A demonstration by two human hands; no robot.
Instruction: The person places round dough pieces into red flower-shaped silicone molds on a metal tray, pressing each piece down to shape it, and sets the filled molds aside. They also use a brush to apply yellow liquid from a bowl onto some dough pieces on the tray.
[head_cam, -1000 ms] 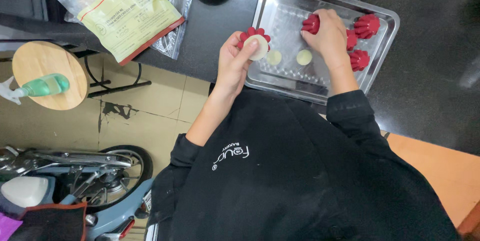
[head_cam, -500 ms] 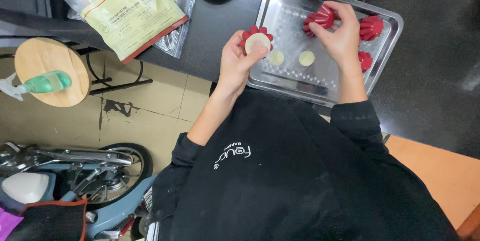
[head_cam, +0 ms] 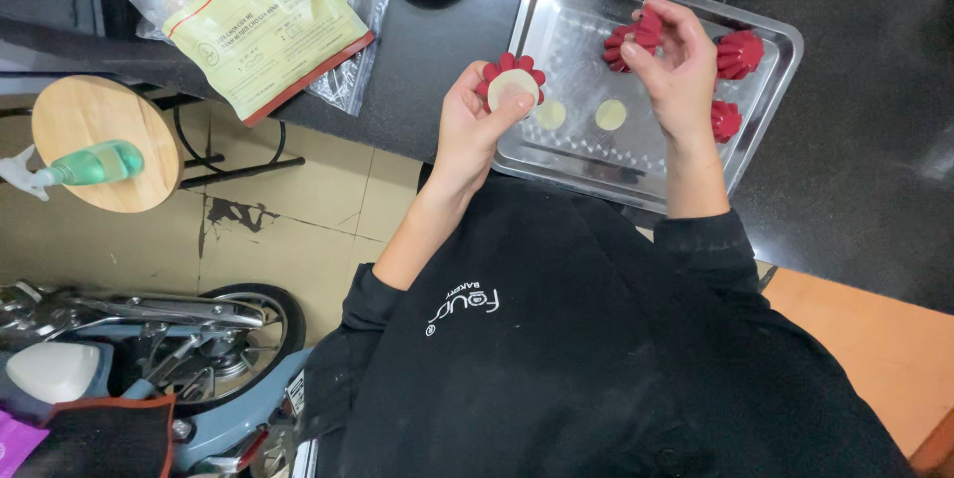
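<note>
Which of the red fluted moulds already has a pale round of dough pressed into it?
The red fluted mould held in the left hand, off the steel tray; the others show no dough.

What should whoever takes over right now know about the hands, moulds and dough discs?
Left hand: holds a red fluted mould with dough disc, thumb pressing it in.
Right hand: grips an empty red mould over the steel tray.
On the tray: two loose dough discs, two more empty moulds.
Done: one mould lined. Left: the moulds without dough.
</note>
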